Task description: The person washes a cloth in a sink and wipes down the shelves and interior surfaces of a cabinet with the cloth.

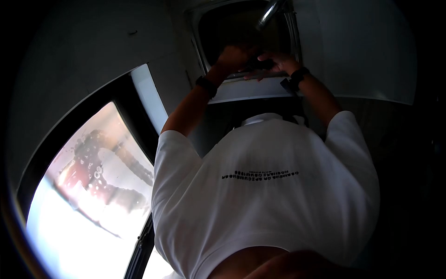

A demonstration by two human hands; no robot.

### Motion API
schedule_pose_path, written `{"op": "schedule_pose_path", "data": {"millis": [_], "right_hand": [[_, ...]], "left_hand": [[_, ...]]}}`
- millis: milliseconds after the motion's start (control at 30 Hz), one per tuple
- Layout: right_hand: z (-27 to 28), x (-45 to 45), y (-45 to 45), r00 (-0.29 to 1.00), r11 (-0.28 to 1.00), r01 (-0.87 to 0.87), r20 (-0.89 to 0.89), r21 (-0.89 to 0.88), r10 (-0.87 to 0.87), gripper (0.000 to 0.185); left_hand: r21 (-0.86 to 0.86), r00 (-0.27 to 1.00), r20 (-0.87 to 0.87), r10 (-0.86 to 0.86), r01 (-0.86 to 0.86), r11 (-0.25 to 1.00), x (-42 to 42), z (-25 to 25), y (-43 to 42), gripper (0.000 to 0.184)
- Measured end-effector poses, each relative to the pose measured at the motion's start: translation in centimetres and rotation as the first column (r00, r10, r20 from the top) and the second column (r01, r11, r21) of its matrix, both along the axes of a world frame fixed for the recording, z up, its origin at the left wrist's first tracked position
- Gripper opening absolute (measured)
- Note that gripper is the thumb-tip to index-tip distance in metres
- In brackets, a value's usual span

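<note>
Both my hands reach forward over the near edge of a dark sink (204,51). My left hand (236,57) is in deep shadow, its fingers curled; whatever it holds, if anything, is hidden. Close beside it, my right hand (279,62) has its fingers apart, pointing towards the left hand. A dark patch lies between the two hands, and I cannot tell whether it is an object or shadow. Above them a shiny metal faucet (270,15) extends over the basin. Dark bands (207,86) circle my wrists.
A pale counter edge (251,89) runs in front of my body. To the left is a bright, dark-framed window (116,172) with wet-looking marks. The counter surface (362,60) continues right of the sink. My white shirt (260,200) fills the lower middle.
</note>
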State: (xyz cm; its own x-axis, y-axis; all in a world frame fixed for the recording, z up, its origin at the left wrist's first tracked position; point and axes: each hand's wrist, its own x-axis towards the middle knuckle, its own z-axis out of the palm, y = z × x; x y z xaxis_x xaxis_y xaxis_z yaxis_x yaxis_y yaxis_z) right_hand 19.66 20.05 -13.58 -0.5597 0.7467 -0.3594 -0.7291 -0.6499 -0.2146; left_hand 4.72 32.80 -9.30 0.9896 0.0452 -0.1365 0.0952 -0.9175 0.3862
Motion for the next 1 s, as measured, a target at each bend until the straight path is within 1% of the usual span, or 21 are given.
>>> {"op": "schedule_pose_path", "data": {"millis": [67, 100, 167, 200, 233, 267, 333, 367, 467, 533, 567, 633, 667, 733, 767, 833, 867, 900, 933, 967, 1000], "right_hand": [[-2.5, -0.9, 1.5, 0.916, 0.972, -0.217, 0.363, 0.096, 0.169, 0.041], [-2.2, -2.1, 2.6, 0.797, 0.973, -0.232, 0.571, -0.01, 0.197, 0.023], [-2.7, -2.7, 2.8, 0.744, 0.962, -0.273, 0.632, -0.01, 0.218, 0.021], [-2.6, -2.4, 3.4, 0.679, 0.949, -0.316, 0.696, -0.008, 0.232, 0.019], [-2.3, -2.2, 3.8, 0.573, 0.93, -0.368, 0.782, -0.022, 0.245, 0.026], [-2.6, -2.4, 3.7, 0.572, 0.929, -0.369, 0.782, -0.022, 0.246, 0.026], [-3.8, -3.4, 3.7, 0.225, 0.912, -0.396, 0.974, 0.105, -0.014, 0.034], [-4.5, -3.5, 3.8, 0.225, 0.912, -0.396, 0.974, 0.105, -0.014, 0.034], [-6.2, -2.7, 4.0, 0.194, 0.913, -0.393, 0.98, 0.107, -0.031, 0.04], [-7.5, -2.4, 4.1, 0.192, 0.877, -0.412, 0.965, 0.245, -0.179, 0.039], [-8.2, -2.4, 4.4, 0.194, 0.876, -0.413, 0.964, 0.251, -0.184, 0.039], [-8.0, -2.1, 4.6, -0.018, 0.814, -0.536, 0.961, 0.223, -0.275, 0.043], [-7.6, -2.1, 4.3, -0.017, 0.818, -0.53, 0.962, 0.224, -0.274, 0.043], [-7.0, -1.4, 3.8, -0.131, 0.777, -0.581, 0.914, 0.244, -0.384, 0.043], [-6.8, -1.3, 3.9, -0.132, 0.776, -0.581, 0.912, 0.245, -0.388, 0.043], [-7.0, -1.6, 3.9, -0.277, 0.753, -0.649, 0.888, 0.109, -0.368, 0.054], [-6.6, -1.6, 3.9, -0.276, 0.753, -0.648, 0.887, 0.113, -0.371, 0.054], [-4.9, -1.2, 3.9, -0.267, 0.748, -0.662, 0.918, 0.047, -0.294, 0.054], [-4.0, -1.2, 3.8, -0.259, 0.738, -0.675, 0.942, -0.018, -0.214, 0.054], [-4.1, -1.3, 3.6, -0.261, 0.741, -0.671, 0.941, -0.018, -0.213, 0.054], [-4.8, -1.2, 3.1, -0.275, 0.736, -0.677, 0.923, 0.013, -0.269, 0.054]], "left_hand": [[0.088, 0.995, 0.099, -0.027, 0.018, 0.996, -0.4, -0.5, 0.1, 0.05], [0.072, 0.996, 0.087, -0.03, 0.023, 0.997, -0.7, -0.3, -0.2, 0.05], [0.129, 0.962, -0.272, 0.009, 0.027, 0.991, 0.0, 0.6, 0.9, 0.033], [0.136, 0.964, -0.264, 0.014, 0.023, 0.99, 0.5, 0.4, 1.2, 0.033], [0.155, 0.939, -0.341, 0.046, 0.008, 0.988, 0.6, 0.0, 0.9, 0.026], [0.173, 0.906, -0.416, 0.078, -0.005, 0.985, 0.8, -0.4, 0.5, 0.022], [0.18, 0.869, -0.47, 0.152, -0.074, 0.981, 1.2, -1.1, -0.4, 0.019], [0.187, 0.826, -0.518, 0.223, -0.145, 0.972, 1.3, -1.4, -0.7, 0.018], [0.1, 0.855, -0.447, 0.263, -0.245, 0.964, 1.6, -3.9, -0.6, 0.019], [0.073, 0.847, -0.451, 0.282, -0.28, 0.957, 1.7, -4.4, -0.7, 0.019], [0.053, 0.836, -0.455, 0.307, -0.319, 0.946, 1.7, -4.6, -0.4, 0.019], [-0.008, 0.884, -0.377, 0.277, -0.303, 0.953, 0.7, -7.9, 0.0, 0.02], [-0.071, 0.925, -0.292, 0.242, -0.274, 0.959, 0.2, -9.2, 0.0, 0.02], [-0.115, 0.907, -0.342, 0.244, -0.299, 0.947, 0.6, -9.8, 0.1, 0.022], [-0.154, 0.885, -0.394, 0.249, -0.33, 0.931, 0.7, -10.0, 0.2, 0.024], [-0.16, 0.854, -0.45, 0.261, -0.364, 0.918, 1.1, -8.4, 0.0, 0.024], [-0.162, 0.822, -0.502, 0.269, -0.395, 0.904, 1.3, -7.3, 0.0, 0.024], [-0.161, 0.822, -0.502, 0.269, -0.394, 0.905, 1.1, -7.6, -0.2, 0.024], [-0.285, 0.86, -0.418, 0.294, -0.431, 0.856, 0.5, -8.2, -0.4, 0.024], [-0.408, 0.886, -0.331, 0.326, -0.446, 0.797, 0.2, -8.7, -0.5, 0.024], [-0.408, 0.886, -0.33, 0.324, -0.444, 0.798, 0.1, -8.9, -0.4, 0.024]]}}
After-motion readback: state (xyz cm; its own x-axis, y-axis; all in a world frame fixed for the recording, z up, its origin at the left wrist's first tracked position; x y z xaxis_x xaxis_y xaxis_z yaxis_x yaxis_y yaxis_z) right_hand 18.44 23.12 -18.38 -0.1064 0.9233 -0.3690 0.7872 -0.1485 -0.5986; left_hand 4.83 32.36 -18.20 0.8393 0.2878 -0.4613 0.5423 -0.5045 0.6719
